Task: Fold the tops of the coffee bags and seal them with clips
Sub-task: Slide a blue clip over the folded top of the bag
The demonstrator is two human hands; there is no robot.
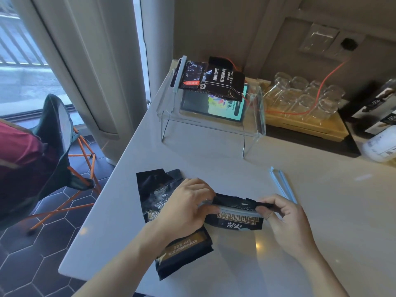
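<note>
A black coffee bag [240,221] lies on the white counter in front of me, its top folded over, with a pale blue clip [237,211] across the fold. My left hand [188,204] grips the left end of the clip and folded top. My right hand [285,219] pinches the right end. A second black coffee bag [158,189] lies flat under my left arm, its torn top unfolded. A spare pale blue clip [282,185] lies open on the counter to the right.
A clear acrylic stand [252,133] at the back carries a clipped coffee bag [212,79] over a lit tablet [214,106]. Glass cups on a wooden tray [304,97] and an orange cable stand at the back right. The counter edge runs along the left, with a folding chair [64,146] beyond.
</note>
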